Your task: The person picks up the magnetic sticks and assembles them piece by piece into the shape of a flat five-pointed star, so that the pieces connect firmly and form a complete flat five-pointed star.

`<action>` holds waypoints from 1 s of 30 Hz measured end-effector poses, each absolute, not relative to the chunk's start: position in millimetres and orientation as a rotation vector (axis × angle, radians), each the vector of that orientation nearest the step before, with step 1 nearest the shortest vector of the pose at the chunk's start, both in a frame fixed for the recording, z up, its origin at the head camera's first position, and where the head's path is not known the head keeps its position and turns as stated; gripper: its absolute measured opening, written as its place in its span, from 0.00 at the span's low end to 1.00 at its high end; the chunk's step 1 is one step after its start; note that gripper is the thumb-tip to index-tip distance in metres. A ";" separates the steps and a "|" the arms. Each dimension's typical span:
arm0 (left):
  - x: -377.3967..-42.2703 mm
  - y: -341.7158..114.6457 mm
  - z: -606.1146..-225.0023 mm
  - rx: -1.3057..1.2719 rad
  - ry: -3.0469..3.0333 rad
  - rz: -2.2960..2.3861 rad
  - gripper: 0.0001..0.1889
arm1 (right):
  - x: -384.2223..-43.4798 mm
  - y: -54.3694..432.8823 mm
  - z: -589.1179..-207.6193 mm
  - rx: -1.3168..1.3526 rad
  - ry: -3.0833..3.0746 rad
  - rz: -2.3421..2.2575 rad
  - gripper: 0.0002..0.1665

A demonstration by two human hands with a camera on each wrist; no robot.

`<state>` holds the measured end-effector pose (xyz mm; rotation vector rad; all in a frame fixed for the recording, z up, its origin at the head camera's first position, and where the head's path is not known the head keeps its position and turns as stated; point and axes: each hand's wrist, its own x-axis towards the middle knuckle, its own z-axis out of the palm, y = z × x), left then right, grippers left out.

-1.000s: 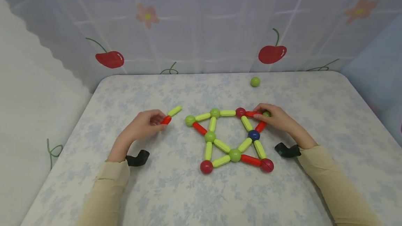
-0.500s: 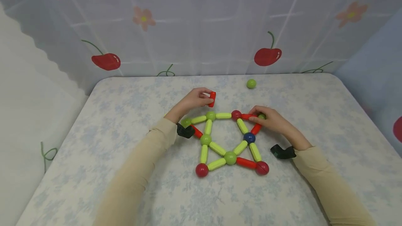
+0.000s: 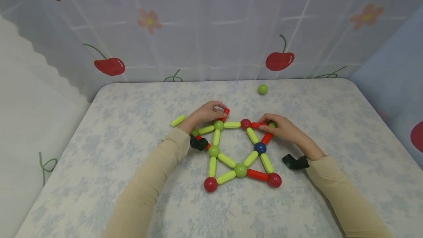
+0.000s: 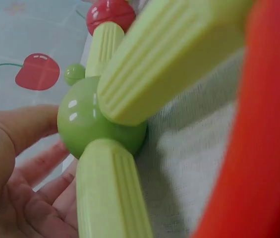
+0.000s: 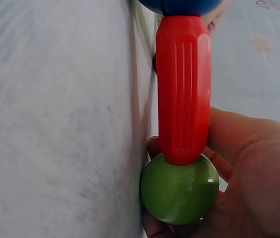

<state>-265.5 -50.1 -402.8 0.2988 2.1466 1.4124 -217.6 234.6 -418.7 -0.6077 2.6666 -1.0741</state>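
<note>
A flat frame of magnetic rods and balls lies on the table, with yellow-green and red rods joined by green, red and blue balls. My left hand (image 3: 205, 113) pinches a red magnetic rod (image 3: 226, 112) whose lower end is at the upper green ball (image 3: 219, 125). In the left wrist view the green ball (image 4: 92, 119) has yellow-green rods on it; the pinched rod is hidden. At the upper right corner, my right hand (image 3: 280, 127) pinches another red magnetic rod (image 3: 256, 125). The corner green ball (image 5: 179, 191) sits within its curled fingers.
A loose green ball (image 3: 262, 89) lies near the table's back edge. One loose yellow-green rod (image 3: 178, 121) lies left of the frame. A blue ball (image 3: 260, 148) joins rods on the right side. A patterned curtain (image 3: 205, 28) hangs behind the table.
My left hand has carried the red rod from the left to the back of the frame, then lowered it to the upper green ball. The yellow-green rod stayed behind. My right hand keeps its hold.
</note>
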 end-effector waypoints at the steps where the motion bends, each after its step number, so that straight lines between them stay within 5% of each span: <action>1: -265.3 -50.2 -403.4 0.295 2.156 1.408 0.18 | -217.4 234.4 -418.6 -0.609 2.667 -1.073 0.06; 10: -259.9 -61.4 -393.8 0.434 2.316 1.289 0.20 | -216.1 234.3 -418.9 -0.604 2.670 -1.070 0.05; 19: -249.4 -138.6 -376.5 0.342 2.623 0.824 0.30 | -216.4 233.0 -419.1 -0.602 2.670 -1.064 0.06; 30: -232.5 -157.2 -384.3 0.200 2.709 0.892 0.13 | -214.5 230.5 -418.3 -0.639 2.643 -1.083 0.06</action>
